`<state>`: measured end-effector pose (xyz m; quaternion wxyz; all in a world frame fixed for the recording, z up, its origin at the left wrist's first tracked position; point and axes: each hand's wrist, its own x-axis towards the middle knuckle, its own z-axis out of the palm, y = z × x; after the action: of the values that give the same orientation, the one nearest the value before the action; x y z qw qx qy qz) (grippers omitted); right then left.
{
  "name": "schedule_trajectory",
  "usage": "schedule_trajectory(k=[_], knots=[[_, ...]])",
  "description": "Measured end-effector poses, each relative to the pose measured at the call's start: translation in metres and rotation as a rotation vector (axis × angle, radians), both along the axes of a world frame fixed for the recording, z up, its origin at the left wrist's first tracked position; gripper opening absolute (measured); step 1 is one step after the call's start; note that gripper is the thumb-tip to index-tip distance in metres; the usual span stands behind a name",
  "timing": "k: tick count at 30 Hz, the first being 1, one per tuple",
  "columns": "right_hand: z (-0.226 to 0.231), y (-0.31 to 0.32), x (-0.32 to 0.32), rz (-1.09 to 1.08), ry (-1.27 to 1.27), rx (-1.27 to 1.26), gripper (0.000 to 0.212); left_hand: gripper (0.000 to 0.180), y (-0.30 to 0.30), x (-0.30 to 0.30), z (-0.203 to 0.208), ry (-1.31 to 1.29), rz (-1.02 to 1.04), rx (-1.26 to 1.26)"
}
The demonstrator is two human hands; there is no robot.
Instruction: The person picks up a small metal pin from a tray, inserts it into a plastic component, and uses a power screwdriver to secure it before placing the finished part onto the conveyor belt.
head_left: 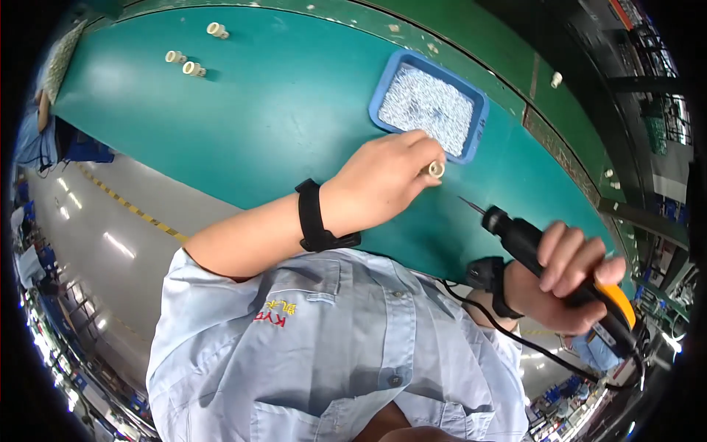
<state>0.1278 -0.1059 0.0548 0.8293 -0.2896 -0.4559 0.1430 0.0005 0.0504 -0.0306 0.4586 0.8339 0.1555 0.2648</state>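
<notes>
Near the front rim of a blue plastic tray (477,138), my left hand (387,173) is closed, pinching a small cream-coloured ring-shaped plastic fitting (437,170) with its round opening showing. A heap of small silvery pieces (423,103), likely screws but too small to tell, fills the tray. My right hand (567,276) wraps around a black and orange electric screwdriver (519,239) with a cable at its back end. Its thin bit points up and left toward the fitting, apart from it.
Three similar cream fittings (194,69) lie at the far left of the green tabletop (294,96). A black cable (530,345) loops below my right hand. Beyond the table's far edge runs a green ledge (508,55) with another small fitting (557,79). At far left, a person (38,136) is partly visible.
</notes>
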Motion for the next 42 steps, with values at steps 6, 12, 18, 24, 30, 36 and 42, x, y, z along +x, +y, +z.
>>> schedule_trajectory(k=[6, 12, 18, 24, 30, 36, 42], knots=[[-0.005, -0.020, 0.004, -0.111, 0.025, -0.130, 0.028, 0.023, 0.131, 0.042, 0.009, 0.047, 0.263, -0.080], [-0.019, -0.019, 0.007, -0.168, 0.014, -0.228, 0.025, 0.028, 0.169, 0.036, 0.017, 0.044, 0.589, 0.474], [-0.023, -0.013, 0.016, -0.242, 0.059, -0.262, 0.027, 0.032, 0.200, -0.076, 0.048, 0.609, 0.764, 0.719], [-0.019, -0.007, 0.012, -0.257, 0.050, -0.266, 0.030, 0.022, 0.237, -0.113, 0.023, 0.757, 0.627, 0.355], [-0.016, -0.014, 0.008, -0.211, -0.025, -0.269, 0.025, 0.015, 0.217, -0.093, 0.020, 0.749, 0.670, 0.329], [-0.015, -0.011, 0.007, -0.247, -0.004, -0.298, 0.025, 0.013, 0.069, -0.034, 0.048, 0.390, 0.059, 0.106], [-0.013, -0.014, 0.010, -0.197, -0.021, -0.292, 0.026, 0.013, -0.016, 0.003, -0.006, 0.323, -0.243, 0.200]])
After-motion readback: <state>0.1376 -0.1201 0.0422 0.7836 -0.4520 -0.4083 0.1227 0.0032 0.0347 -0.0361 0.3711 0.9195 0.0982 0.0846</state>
